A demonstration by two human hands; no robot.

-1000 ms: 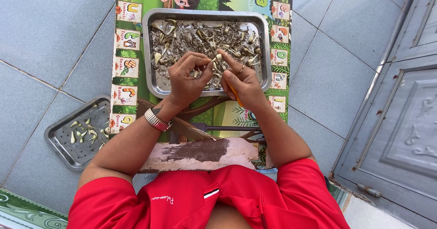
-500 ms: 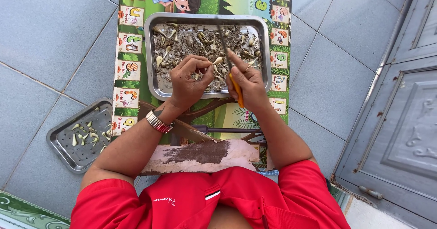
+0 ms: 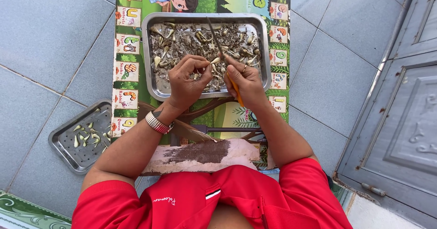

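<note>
Peeling well, I judge, calls for a shallow blade angle and a firm pinch. My left hand (image 3: pixel 185 81) is curled, fingertips closed on a pale garlic clove (image 3: pixel 215 60) over the metal tray (image 3: pixel 150 81). My right hand (image 3: pixel 248 81) grips an orange-handled knife (image 3: pixel 223 58) (tip raised), wrists angled inward.

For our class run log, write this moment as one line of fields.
left hand: pinches garlic clove | right hand: holds knife at clove | under hands: big metal tray | small tray: peeled cloves
</note>
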